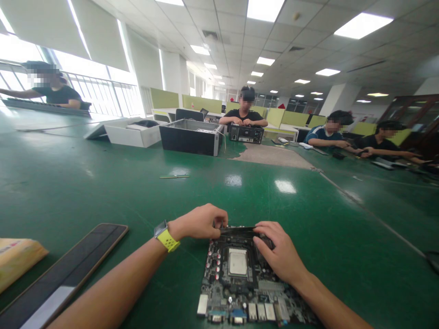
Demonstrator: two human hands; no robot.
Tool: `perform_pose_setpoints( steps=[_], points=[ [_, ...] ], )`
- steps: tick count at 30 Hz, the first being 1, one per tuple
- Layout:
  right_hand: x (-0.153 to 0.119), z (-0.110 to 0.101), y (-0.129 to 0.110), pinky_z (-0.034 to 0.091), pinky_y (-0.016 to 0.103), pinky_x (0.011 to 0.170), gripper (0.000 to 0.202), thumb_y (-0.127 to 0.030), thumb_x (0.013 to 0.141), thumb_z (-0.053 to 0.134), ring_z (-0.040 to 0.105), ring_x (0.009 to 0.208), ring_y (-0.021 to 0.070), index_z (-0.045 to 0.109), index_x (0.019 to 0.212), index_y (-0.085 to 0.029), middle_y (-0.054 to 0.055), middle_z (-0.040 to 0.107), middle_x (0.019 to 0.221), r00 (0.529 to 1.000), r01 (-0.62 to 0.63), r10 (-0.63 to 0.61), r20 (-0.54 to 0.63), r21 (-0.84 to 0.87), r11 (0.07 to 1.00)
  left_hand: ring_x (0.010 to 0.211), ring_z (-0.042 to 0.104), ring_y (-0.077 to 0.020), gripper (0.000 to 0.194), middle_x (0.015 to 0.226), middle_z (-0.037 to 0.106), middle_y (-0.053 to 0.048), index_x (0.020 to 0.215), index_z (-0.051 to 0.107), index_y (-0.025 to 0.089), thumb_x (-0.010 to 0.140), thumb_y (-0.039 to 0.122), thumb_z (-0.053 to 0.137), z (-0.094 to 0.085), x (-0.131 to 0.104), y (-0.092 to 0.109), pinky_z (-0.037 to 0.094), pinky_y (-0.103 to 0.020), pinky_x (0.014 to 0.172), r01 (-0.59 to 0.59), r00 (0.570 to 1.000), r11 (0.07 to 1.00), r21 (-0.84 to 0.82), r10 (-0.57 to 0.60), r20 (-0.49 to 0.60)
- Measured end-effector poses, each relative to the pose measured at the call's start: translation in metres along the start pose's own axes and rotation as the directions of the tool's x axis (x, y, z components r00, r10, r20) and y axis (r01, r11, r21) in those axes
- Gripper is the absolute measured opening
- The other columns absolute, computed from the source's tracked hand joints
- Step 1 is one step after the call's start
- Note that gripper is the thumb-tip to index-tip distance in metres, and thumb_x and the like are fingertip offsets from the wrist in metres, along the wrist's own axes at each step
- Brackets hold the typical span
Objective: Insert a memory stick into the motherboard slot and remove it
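A dark motherboard [240, 289] lies flat on the green table, its port side towards me. The silver processor [238, 262] sits bare in its socket. Over the far edge of the board, a thin dark strip that looks like a RAM stick [238, 232] spans the gap between my hands. My left hand [202, 221], with a yellow-strapped watch on the wrist, is closed on its left end. My right hand [279, 249] pinches the other end between thumb and fingers, partly covering the board's right side. Whether the stick is seated in a slot, I cannot tell.
A dark phone [68, 269] and a yellow packet [20, 258] lie on the left. Farther back stand a white box [128, 135], an open computer case [188, 140] and another case [247, 133] with a person behind it. Other people sit left and right. A thin stick [174, 177] lies mid-table.
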State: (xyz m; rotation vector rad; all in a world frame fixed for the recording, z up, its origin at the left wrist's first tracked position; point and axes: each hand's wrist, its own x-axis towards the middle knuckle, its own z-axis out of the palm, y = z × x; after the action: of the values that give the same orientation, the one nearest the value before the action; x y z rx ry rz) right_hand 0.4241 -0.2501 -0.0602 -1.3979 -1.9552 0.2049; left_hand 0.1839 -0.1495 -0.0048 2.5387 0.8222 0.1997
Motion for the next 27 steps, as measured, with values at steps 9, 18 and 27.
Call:
perform_pose_setpoints(
  steps=[9,18,27],
  points=[
    [-0.0005,0.0006,0.0025,0.044,0.041,0.091,0.02,-0.029,0.086,0.052,0.054,0.104,0.0236,0.065,0.098,-0.021,0.009,0.064,0.107,1.0,-0.004,0.004,-0.003,0.011,1.0,0.066,0.056,-0.0122,0.02,0.075,0.065,0.0,0.084,0.065,0.017,0.066,0.017,0.057,-0.0027,-0.0012,0.0023,0.04,-0.021,0.063,-0.016,1.0,0.998,-0.061,0.015,-0.008],
    [-0.0004,0.0014,0.0047,0.043,0.043,0.094,0.022,-0.029,0.087,0.051,0.054,0.108,0.024,0.066,0.099,-0.021,0.009,0.064,0.112,1.0,-0.013,0.013,-0.01,-0.006,1.0,0.065,0.054,-0.0114,0.018,0.075,0.064,0.0,0.084,0.065,0.016,0.068,0.017,0.056,0.0004,0.0006,0.0043,0.039,-0.021,0.062,-0.049,0.999,0.998,-0.043,0.049,-0.001],
    [-0.0004,0.0018,0.006,0.043,0.045,0.095,0.022,-0.028,0.086,0.051,0.054,0.108,0.0242,0.067,0.099,-0.021,0.009,0.064,0.112,0.999,-0.033,0.032,-0.016,-0.024,0.999,0.065,0.055,-0.0117,0.016,0.075,0.063,0.0,0.083,0.065,0.016,0.069,0.018,0.057,0.0012,0.0017,0.0032,0.04,-0.022,0.063,-0.051,0.999,0.998,-0.039,0.051,-0.012]
  ],
)
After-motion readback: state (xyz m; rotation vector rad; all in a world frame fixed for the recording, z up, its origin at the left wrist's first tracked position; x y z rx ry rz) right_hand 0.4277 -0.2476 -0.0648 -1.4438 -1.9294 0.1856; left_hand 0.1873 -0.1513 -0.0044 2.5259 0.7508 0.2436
